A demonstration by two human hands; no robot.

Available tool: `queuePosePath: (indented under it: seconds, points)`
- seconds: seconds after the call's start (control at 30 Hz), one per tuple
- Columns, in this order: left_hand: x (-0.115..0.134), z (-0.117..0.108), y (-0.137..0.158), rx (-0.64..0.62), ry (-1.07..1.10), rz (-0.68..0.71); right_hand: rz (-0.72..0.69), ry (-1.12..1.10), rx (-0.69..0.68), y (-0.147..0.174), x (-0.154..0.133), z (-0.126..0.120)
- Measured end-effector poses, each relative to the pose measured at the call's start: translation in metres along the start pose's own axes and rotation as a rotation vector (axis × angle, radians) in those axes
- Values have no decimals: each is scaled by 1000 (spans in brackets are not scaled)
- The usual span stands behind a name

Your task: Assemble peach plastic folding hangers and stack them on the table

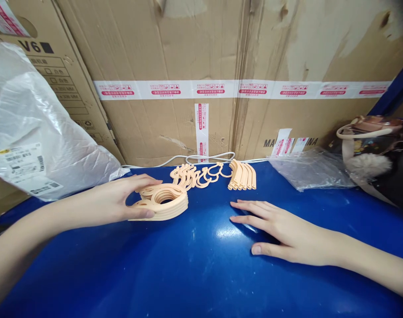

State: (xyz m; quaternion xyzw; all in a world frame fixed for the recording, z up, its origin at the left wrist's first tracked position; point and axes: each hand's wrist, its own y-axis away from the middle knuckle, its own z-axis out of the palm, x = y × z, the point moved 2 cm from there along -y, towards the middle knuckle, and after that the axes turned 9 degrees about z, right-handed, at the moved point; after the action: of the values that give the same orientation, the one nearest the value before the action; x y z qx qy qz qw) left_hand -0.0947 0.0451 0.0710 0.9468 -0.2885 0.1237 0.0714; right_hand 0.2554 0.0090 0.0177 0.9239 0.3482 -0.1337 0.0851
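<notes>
My left hand (pixel 122 198) grips a neat stack of flat peach plastic hanger pieces (pixel 171 210), thumb at the near side and fingers at the far side. A round hole runs through the stack. My right hand (pixel 281 225) is held over the blue table with fingers apart and nothing in it. Beyond both hands lie several peach plastic hooks (pixel 203 179), spread in a loose row. To the right of these hooks sits a group of curved peach hanger arms (pixel 243 174), side by side.
A blue table (pixel 188 274) carries everything. Large cardboard boxes (pixel 171 53) stand along its back, with a white cable (pixel 208 157) at their foot. A white plastic mailer (pixel 32 119) leans at left. At right are a clear plastic bag (pixel 310 170) and a dark bag with a pompom (pixel 369 165).
</notes>
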Motion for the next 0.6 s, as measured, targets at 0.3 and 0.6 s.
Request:
queuePosePath:
  seconds: [0.3, 0.6]
  points:
    - [-31, -7, 3, 137, -31, -56, -10, 16, 6, 0, 3, 3]
    - [-54, -10, 0, 72, -7, -7, 0, 4, 5, 0, 2, 3]
